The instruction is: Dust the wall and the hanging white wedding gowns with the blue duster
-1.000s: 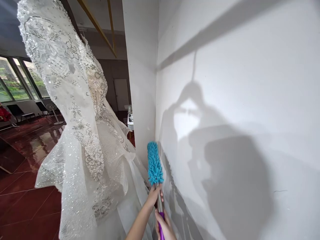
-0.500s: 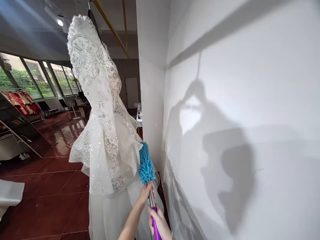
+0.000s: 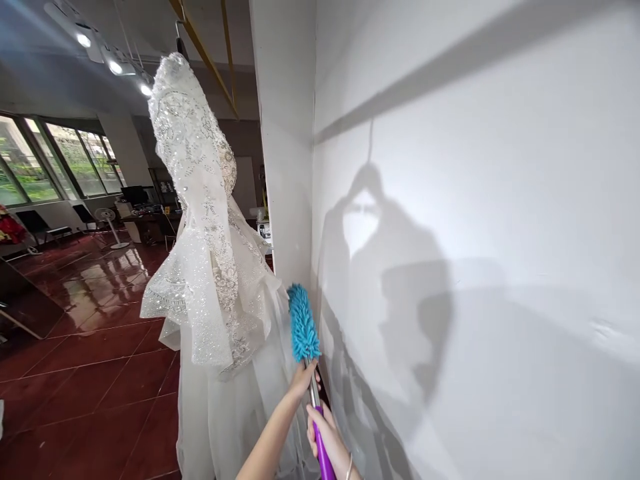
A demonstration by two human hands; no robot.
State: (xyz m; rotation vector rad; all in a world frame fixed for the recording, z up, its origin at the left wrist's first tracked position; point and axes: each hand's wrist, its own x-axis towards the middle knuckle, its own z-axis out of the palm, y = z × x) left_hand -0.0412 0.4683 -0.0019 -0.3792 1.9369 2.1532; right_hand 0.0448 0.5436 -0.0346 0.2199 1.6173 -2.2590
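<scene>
A blue fluffy duster (image 3: 303, 323) points upward on a metal pole with a purple grip. My left hand (image 3: 301, 380) holds the pole just under the blue head. My right hand (image 3: 327, 440) grips the purple part lower down, with a bracelet at the wrist. The duster head stands between a white beaded wedding gown (image 3: 210, 267) on a hanger to the left and the white wall (image 3: 450, 233) to the right, close to the wall's corner.
The gown hangs from a gold ceiling rail (image 3: 205, 53). Glossy red floor tiles (image 3: 90, 347) spread to the left. Windows (image 3: 45, 160), a standing fan (image 3: 107, 223) and a desk stand far back. A dark slanted panel (image 3: 20, 307) leans at the left edge.
The view has drawn back from the gown, which now looks smaller and farther. The duster stays upright in both hands, its head shifting slightly between gown and wall.
</scene>
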